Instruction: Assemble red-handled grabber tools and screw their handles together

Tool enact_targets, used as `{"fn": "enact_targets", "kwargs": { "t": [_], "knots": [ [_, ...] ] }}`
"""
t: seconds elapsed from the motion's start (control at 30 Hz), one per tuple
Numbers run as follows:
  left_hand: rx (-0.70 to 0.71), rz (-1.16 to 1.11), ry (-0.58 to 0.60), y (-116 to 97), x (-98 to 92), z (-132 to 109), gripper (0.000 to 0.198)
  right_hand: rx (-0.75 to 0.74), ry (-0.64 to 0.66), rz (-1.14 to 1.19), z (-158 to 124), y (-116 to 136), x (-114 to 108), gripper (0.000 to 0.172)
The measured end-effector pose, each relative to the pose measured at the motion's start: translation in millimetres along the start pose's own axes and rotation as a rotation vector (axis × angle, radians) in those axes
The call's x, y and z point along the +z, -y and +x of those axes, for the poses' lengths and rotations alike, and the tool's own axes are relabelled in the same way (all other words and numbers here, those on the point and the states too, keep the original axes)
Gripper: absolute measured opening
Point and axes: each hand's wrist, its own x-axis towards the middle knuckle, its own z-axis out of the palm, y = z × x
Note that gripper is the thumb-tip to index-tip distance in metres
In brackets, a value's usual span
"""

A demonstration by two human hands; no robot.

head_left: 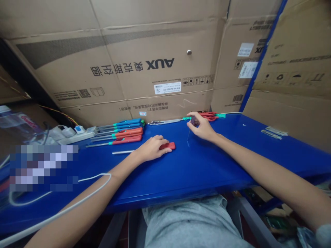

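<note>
My left hand lies closed over a red-handled screwdriver on the blue table; the metal shaft sticks out to the left of my wrist. My right hand hovers a little farther back, fingers pinched on a small dark object with a thin wire or pin hanging down from it toward the table. Just behind that hand lie red-handled scissors.
A row of several blue- and red-handled screwdrivers lies at the back left, beside a white power strip. A white cable loops over the left part of the table. Cardboard boxes wall the back and right. A metal hinge lies at right.
</note>
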Motion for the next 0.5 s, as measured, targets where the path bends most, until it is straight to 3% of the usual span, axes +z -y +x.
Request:
{"fn": "enact_targets", "kwargs": {
  "t": [0.23, 0.5],
  "knots": [
    [-0.079, 0.145, -0.014, 14, -9.3, -1, 0.037, 0.0, 0.031, 0.015, 0, 3, -1, 0.027],
    [-0.356, 0.124, -0.053, 81, -37.3, -19, 0.028, 0.008, 0.048, 0.032, 0, 2, 0, 0.027]
  ]
}}
